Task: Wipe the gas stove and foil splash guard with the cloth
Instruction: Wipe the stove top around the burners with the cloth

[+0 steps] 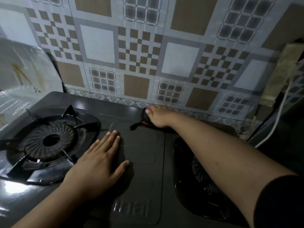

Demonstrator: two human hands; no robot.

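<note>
Dark gas stove (141, 162) top carries: left burner grate (47, 140), dark cloth (144, 120) (rear edge), both hands.

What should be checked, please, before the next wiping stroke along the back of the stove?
1. Cloth in right hand: ok, pressed on the stove top at its back edge.
2. Left hand bracing: ok, flat on the centre panel.
3. Left burner off: ok, no flame visible.
4. Right burner: cannot tell, forearm covers it.
5. Foil splash guard: not ok, brown streaks remain.
</note>
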